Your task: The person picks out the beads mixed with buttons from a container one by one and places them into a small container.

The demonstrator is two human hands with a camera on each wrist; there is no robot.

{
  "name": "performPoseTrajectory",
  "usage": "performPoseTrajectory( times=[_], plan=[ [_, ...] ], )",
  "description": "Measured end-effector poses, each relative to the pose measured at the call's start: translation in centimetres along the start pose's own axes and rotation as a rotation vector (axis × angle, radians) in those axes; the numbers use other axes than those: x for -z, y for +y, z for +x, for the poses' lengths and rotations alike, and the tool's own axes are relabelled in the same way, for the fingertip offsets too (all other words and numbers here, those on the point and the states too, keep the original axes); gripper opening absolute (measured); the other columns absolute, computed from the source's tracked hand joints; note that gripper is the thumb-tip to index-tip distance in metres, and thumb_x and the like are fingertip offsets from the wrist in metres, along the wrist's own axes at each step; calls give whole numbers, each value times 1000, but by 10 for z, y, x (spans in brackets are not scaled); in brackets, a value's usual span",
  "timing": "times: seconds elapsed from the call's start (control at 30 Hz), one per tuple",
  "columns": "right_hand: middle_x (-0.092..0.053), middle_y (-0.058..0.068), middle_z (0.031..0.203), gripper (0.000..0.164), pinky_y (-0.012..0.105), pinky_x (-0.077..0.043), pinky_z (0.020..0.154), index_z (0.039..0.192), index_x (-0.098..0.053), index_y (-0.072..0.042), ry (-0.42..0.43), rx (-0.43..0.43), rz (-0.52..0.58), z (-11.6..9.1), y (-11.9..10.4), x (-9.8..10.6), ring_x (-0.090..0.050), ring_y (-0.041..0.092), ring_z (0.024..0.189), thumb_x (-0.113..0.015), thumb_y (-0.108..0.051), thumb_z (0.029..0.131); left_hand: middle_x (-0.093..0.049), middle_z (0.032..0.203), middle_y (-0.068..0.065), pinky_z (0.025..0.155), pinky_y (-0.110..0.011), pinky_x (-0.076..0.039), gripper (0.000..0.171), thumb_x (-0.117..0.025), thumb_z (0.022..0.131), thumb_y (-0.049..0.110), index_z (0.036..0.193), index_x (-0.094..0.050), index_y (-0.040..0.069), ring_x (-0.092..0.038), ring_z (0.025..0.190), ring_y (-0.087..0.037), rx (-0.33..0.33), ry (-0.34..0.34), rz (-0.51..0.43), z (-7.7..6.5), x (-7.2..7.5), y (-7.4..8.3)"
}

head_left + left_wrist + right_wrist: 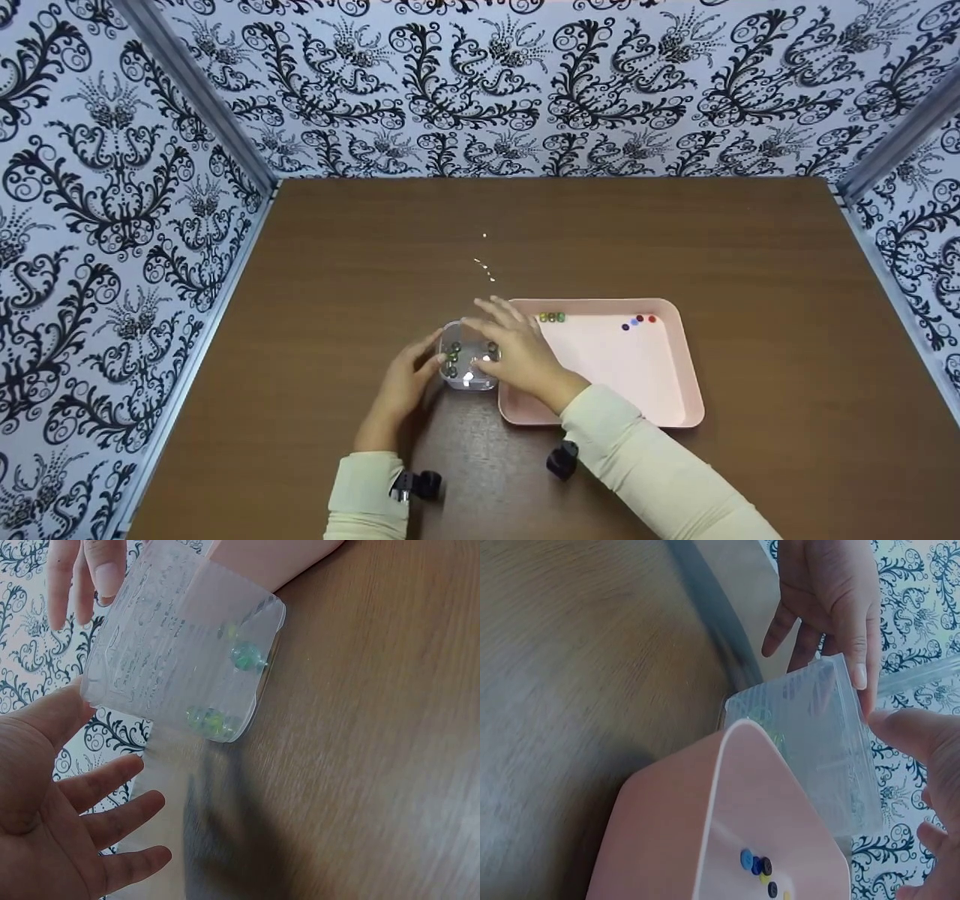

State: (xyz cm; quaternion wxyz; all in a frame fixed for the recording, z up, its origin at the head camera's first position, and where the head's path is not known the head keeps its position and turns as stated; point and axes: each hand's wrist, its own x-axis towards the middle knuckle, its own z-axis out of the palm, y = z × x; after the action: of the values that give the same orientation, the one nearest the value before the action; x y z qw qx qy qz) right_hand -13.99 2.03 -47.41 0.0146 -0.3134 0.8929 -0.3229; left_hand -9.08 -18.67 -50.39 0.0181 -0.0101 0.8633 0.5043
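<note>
A clear plastic container [469, 382] stands on the table with several green glass marbles [452, 360] inside. Through its wall the left wrist view shows green and yellowish marbles [245, 656]. My left hand [405, 382] is at the container's left side, thumb right at the rim; its other fingers [124, 825] spread out straight beside it. From the right, my right hand [521, 352] reaches over the container with extended fingers, and its thumb [904, 731] is close to the rim. Against the container's right side stands a pink tray [615, 367], partly covered by the right forearm.
Three yellow and green marbles [553, 317] lie in the tray's far left corner. Several small button-like discs [640, 319] in blue, red and dark colours sit toward its far right. The brown table [360, 247] is bounded by patterned panels [480, 82].
</note>
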Motion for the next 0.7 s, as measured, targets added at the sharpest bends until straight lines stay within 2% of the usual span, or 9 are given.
performPoseTrajectory(
  times=[0.3, 0.53, 0.7],
  plan=[
    [-30, 3, 156, 77, 71, -17, 108, 142, -50, -22, -33, -29, -38, -5, 4, 9, -17, 29, 146, -84, -29, 73, -53, 135, -25, 110, -55, -31, 42, -60, 95, 17, 135, -55, 4, -45, 129, -43, -30, 15, 8, -1, -1, -1],
    [-23, 3, 160, 87, 73, -13, 107, 146, -43, -26, -57, -55, -95, -6, 7, 13, -8, 31, 148, -85, -35, 70, -51, 136, -25, 110, -56, -31, 43, -60, 96, 18, 136, -55, 5, -44, 130, -42, -6, 13, 13, -1, -1, -1],
    [-21, 3, 160, 91, 72, -11, 109, 147, -41, -27, -72, -76, -132, -7, 7, 17, -7, 32, 148, -86, -36, 69, -51, 138, -25, 111, -55, -29, 43, -60, 96, 18, 137, -55, 6, -43, 131, -42, 8, 11, 6, -2, -1, 0]
  ],
)
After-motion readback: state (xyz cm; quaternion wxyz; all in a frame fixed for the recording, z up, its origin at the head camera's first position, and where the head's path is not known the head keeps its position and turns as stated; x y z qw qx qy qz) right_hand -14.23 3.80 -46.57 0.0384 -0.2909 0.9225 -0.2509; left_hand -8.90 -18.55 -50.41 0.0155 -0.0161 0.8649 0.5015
